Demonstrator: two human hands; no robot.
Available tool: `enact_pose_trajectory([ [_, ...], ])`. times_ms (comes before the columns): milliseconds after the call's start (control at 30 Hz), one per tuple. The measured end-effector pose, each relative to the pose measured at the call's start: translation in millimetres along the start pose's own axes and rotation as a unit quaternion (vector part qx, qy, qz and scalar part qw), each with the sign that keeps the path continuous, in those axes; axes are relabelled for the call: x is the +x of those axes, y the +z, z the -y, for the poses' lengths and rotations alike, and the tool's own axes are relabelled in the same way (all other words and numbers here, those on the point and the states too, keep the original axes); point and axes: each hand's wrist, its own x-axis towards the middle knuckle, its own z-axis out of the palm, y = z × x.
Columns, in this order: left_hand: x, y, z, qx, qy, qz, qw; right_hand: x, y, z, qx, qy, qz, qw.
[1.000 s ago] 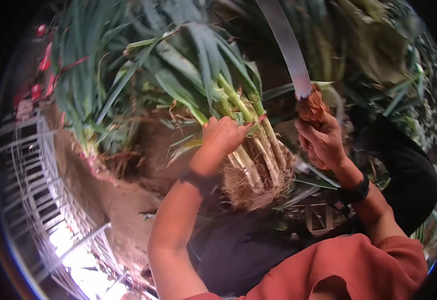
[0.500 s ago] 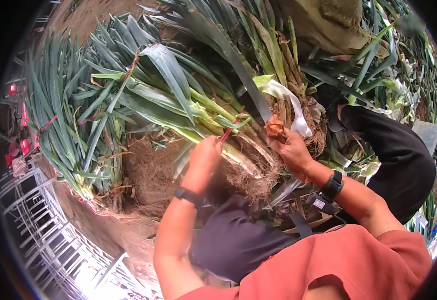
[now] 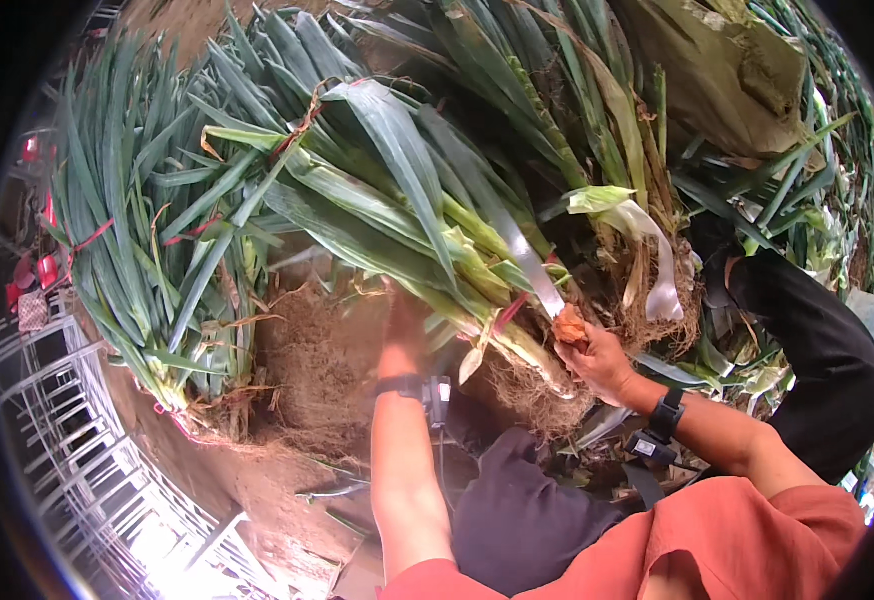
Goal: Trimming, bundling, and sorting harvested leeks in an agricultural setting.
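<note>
A bundle of leeks [image 3: 397, 235] with broad green leaves lies across the middle, its pale root ends [image 3: 532, 365] toward me. Near the roots a red tie [image 3: 507, 313] goes round the stalks. My left hand [image 3: 402, 315] is blurred at the bundle's underside, its fingers hidden by leaves and motion. Close to the root ends, my right hand [image 3: 597, 365] is closed round the orange-brown grip of what looks like a long knife [image 3: 542, 285]. Its flat grey blade points up and left over the leeks.
Tied leeks [image 3: 147, 270] stand at the left, beside a white metal rack [image 3: 87, 440]. More leeks [image 3: 637, 180] with hairy roots lie beyond my right hand. A brownish sack [image 3: 727, 80] is at the upper right. My dark-trousered leg [image 3: 807, 340] bends at the right.
My left hand has left the red tie and moved under the bundle's left side. The bundle's root end shifted slightly right and down in the picture. My right hand keeps the knife.
</note>
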Motion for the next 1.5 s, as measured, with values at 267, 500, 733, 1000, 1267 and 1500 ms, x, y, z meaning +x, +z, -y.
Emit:
enact_pose_trajectory([
  [267, 21, 24, -30, 0.02, 0.155, 0.015, 0.988, 8, -17, 5, 0.017, 0.032, 0.035, 0.999],
  [500, 47, 116, -158, 0.009, 0.073, 0.12, 0.99, 7, -58, 79, 0.11, -0.172, -0.157, 0.966],
  [733, 97, 241, -197, 0.403, 0.192, 0.112, 0.888, 13, -72, 117, 0.061, -0.174, -0.16, 0.97],
  [1000, 74, 181, -172, 0.242, 0.112, 0.193, 0.944, 41, -52, 43, 0.139, -0.084, -0.19, 0.968],
  [1267, 33, 101, -144, 0.068, 0.196, -0.078, 0.975, 46, -57, 37, 0.109, -0.039, -0.17, 0.979],
  [1500, -6, 73, 16, 0.32, 0.133, -0.097, 0.933, 35, -43, 61, 0.132, 0.023, -0.164, 0.977],
])
